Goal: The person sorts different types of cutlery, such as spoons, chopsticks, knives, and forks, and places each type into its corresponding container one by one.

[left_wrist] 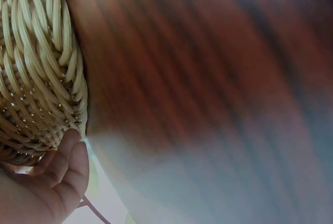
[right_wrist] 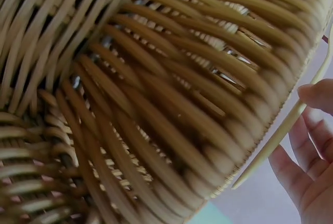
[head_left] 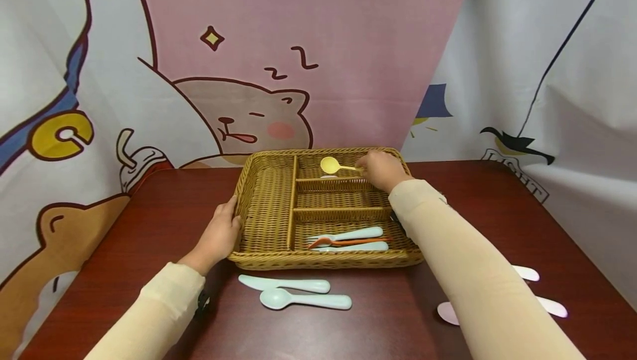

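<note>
A rectangular wicker basket (head_left: 269, 261) with divided compartments stands on the table. My right hand (head_left: 382, 170) pinches a yellow spoon (head_left: 329, 165) by its handle over the back right compartment, bowl pointing left. In the right wrist view, the spoon's handle (right_wrist: 278, 136) lies between thumb and fingers beside the wicker rim. At the basket's left side, my left hand (head_left: 219, 234) holds the edge; its fingers (left_wrist: 75, 169) touch the woven outer wall in the left wrist view. A mint fork (head_left: 357, 233) and orange cutlery (head_left: 348, 242) lie in the front right compartment.
In front of the basket lie a mint knife (head_left: 283, 283) and a mint spoon (head_left: 318, 301). A pink spoon (head_left: 448, 313) and a pale handle (head_left: 527, 273) show partly behind my right sleeve. A printed curtain (head_left: 368, 56) hangs behind the table (head_left: 164, 222).
</note>
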Available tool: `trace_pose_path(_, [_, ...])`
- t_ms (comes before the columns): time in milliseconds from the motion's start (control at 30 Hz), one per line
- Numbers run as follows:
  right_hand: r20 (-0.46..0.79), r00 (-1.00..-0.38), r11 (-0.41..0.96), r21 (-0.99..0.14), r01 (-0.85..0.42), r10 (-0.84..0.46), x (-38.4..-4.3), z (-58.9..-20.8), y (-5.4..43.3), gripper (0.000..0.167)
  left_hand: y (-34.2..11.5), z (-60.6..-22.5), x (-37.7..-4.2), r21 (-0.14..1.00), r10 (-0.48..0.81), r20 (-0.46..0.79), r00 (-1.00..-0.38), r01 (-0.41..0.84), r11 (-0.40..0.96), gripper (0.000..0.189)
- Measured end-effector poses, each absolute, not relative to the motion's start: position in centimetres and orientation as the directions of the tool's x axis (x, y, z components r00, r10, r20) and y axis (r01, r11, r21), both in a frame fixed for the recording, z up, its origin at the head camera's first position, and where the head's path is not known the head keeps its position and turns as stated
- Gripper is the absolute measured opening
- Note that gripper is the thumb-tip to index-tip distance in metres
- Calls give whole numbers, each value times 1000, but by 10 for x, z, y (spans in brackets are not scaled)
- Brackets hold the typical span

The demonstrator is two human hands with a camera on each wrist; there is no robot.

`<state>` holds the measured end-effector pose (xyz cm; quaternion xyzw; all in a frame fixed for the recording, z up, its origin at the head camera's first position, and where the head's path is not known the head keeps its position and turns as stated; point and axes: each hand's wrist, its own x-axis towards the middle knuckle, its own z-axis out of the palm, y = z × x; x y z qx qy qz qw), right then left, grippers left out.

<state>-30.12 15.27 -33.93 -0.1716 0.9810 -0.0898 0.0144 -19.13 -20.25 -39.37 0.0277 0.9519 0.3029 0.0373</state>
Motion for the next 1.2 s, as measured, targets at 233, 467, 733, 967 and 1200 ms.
trace_pose_path(233, [19,-945,933,-151,-326,-327,-305,-346,152,30,-202,-392,-190,577,74,-56,-996,28,817,56])
trace_pose_path(467, [-2,-938,933,-107,-344,-346,-305,-344,147,38,-202,-392,-191,572,71,-57,-996,26,820,56])
trace_pose_path(733, [-30,-947,939,-149,-311,-319,-305,-344,148,46,-202,-393,-191,561,72,-52,-996,31,827,56])
trace_pose_path(967, [14,-944,919,-224,-323,-329,-301,-336,150,34,-202,-392,-191,563,75,-52,-996,33,826,56])
trace_pose_path(1200, [43,-949,868,-392,-305,-314,-292,-325,147,30,-202,-392,-191,565,77,-48,-996,36,824,56])
